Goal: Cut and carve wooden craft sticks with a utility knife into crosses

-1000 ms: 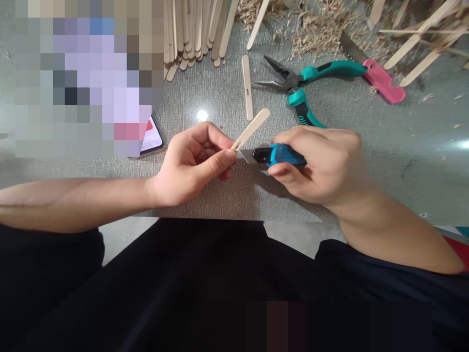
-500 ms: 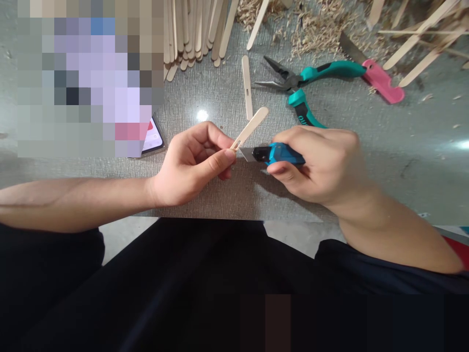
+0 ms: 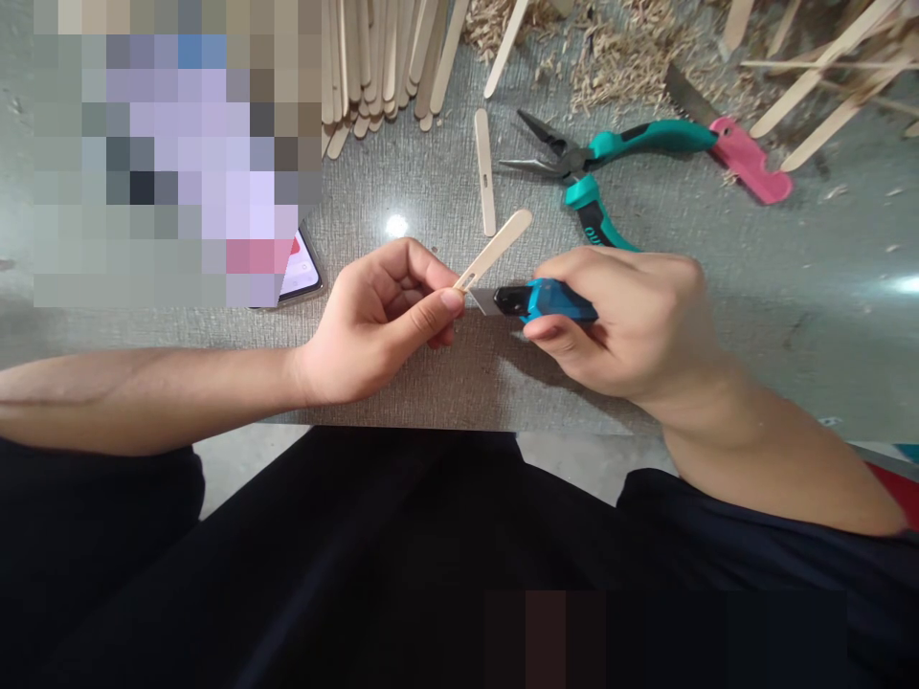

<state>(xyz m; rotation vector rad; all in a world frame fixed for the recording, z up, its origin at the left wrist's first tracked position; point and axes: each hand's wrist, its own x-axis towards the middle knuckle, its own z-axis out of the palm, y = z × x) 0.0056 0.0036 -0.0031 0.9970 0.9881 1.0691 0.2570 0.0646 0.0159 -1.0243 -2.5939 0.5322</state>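
- Only slightly had the wooden stick (image 3: 499, 247) shifted since half a second earlier: its upper tip stood a little more to the right, while the knife (image 3: 551, 301) kept almost the same place.
- At centre left of the frame, the left hand (image 3: 380, 325) pinched the lower part of the wooden stick between thumb and forefinger; its other fingers were curled.
- From this pinch, near the frame's centre, the wooden stick pointed its long axis to the upper right, with a small slot (image 3: 471, 280) just beyond the thumb.
- To the right of the thumb, the blade (image 3: 488, 301) pointed left, its tip just beside the slot; whether they touched, I could not tell.
- At centre right, the right hand (image 3: 636, 321) was closed around the knife, farther from the wooden stick than the left hand.
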